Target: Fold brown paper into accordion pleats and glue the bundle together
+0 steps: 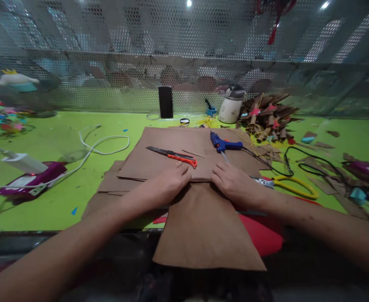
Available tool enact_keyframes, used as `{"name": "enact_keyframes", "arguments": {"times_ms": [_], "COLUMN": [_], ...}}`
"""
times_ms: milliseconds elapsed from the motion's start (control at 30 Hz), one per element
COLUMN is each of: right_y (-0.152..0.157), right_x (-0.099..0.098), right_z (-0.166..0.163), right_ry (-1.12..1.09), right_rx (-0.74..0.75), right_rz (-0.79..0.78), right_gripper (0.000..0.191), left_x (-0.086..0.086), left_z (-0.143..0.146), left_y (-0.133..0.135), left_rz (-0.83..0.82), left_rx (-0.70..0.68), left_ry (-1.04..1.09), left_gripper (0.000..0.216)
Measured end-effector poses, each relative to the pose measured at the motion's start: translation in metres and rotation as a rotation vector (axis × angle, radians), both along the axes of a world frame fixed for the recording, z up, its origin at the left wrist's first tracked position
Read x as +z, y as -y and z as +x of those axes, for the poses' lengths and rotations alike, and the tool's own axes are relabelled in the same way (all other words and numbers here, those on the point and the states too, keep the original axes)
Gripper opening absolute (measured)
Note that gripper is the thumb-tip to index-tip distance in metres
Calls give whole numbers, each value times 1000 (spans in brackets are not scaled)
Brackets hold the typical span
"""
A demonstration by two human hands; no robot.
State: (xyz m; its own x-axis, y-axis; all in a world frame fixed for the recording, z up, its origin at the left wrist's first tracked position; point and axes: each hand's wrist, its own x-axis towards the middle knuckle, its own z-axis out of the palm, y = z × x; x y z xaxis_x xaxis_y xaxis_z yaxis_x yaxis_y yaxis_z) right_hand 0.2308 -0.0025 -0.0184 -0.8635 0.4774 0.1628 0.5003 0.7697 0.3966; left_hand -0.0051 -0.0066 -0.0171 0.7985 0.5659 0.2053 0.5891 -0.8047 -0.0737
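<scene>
A sheet of brown paper (208, 230) hangs over the table's front edge toward me. At its far end, by the near edge of a stack of brown card (134, 161), both hands grip it with curled fingers. My left hand (175, 180) pinches the left side and my right hand (227, 180) the right; the paper between them looks folded or rolled. On the stack, just beyond my hands, lie an orange utility knife (181, 158) with its blade out and a blue glue gun (225, 144). My fingertips are partly hidden.
Yellow-handled scissors (294, 187) and a black cord lie right of my right hand. Red paper (261, 235) overhangs the front edge. Farther back stand a phone (165, 102), a white bottle (231, 105) and brown paper pieces (269, 117). A purple power strip (33, 180) sits left.
</scene>
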Motion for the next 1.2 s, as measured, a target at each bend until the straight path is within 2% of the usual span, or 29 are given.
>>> {"name": "enact_keyframes", "arguments": {"times_ms": [133, 300, 400, 533, 600, 667, 800, 933, 1067, 1200], "right_y": [-2, -1, 2, 7, 10, 14, 19, 20, 16, 12], "right_x": [0, 1, 6, 18, 23, 28, 35, 40, 47, 53], "right_z": [1, 0, -3, -4, -5, -6, -7, -3, 4, 3], "right_ry": [132, 203, 241, 143, 80, 59, 60, 41, -145, -479], "right_rx": [95, 98, 133, 77, 55, 71, 116, 148, 97, -78], "right_rz": [4, 43, 51, 34, 44, 66, 113, 79, -108, -390], "right_gripper": [10, 9, 11, 13, 14, 13, 13, 14, 13, 20], "left_x": [4, 2, 12, 45, 58, 64, 58, 46, 35, 32], "left_z": [-2, -6, -8, -4, 3, 11, 21, 20, 17, 18], "left_y": [8, 7, -3, -21, -28, -32, -27, -18, -15, -17], "left_rz": [82, 36, -141, -497, -575, -619, -695, -873, -1061, -1060], "left_rx": [-32, -22, 25, 83, 111, 82, -32, -25, 38, 32], "left_ry": [-80, -38, -4, 65, 122, 115, 97, 226, 388, 469], "left_gripper": [16, 16, 17, 19, 28, 36, 37, 40, 39, 38]}}
